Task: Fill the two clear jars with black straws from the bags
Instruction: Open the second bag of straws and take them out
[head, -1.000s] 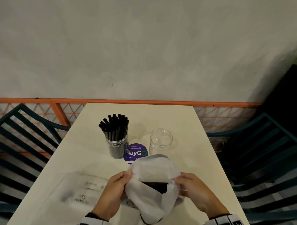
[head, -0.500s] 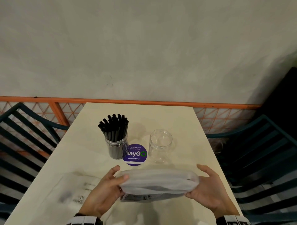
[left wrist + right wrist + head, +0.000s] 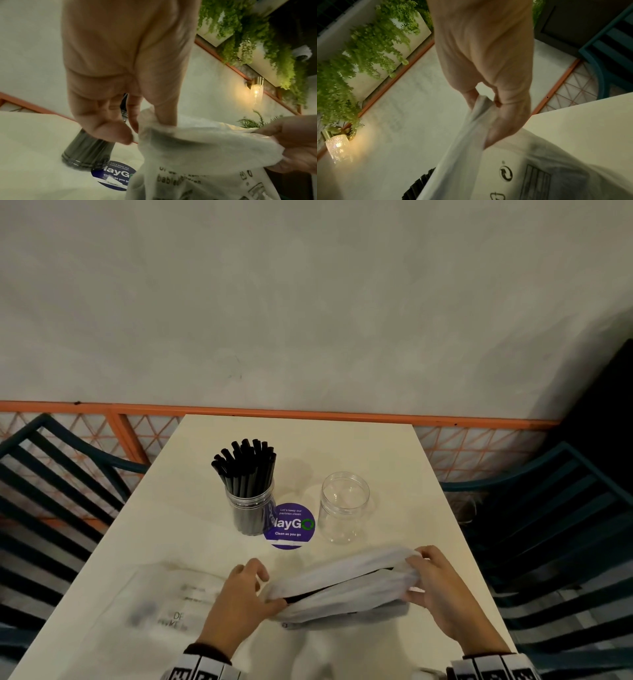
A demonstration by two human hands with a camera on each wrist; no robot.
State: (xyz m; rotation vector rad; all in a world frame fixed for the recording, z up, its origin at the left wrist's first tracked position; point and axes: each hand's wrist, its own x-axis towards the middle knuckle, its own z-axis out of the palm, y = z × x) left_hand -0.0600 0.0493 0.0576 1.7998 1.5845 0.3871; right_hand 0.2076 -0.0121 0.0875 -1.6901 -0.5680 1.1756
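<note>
A clear jar [image 3: 251, 501] packed with black straws stands mid-table; it also shows behind my fingers in the left wrist view [image 3: 87, 152]. To its right stands an empty clear jar [image 3: 344, 508]. In front of them I hold a white printed bag [image 3: 342, 587] stretched sideways just above the table. My left hand [image 3: 265, 587] pinches its left end [image 3: 154, 125]. My right hand [image 3: 412, 570] grips the right end [image 3: 484, 108], which sits a little higher. A dark slit along the bag's mouth shows black straws [image 3: 342, 585] inside.
A flat, translucent printed bag [image 3: 171, 601] lies on the table at the near left. A round purple sticker [image 3: 289, 525] lies between the jars. Dark slatted chairs [image 3: 565, 525] flank the cream table [image 3: 308, 446], with an orange rail and wall behind.
The bag's mouth, held wide and round a second ago, is now pulled into a long flat slit. Both hands shifted right, and the right end has risen.
</note>
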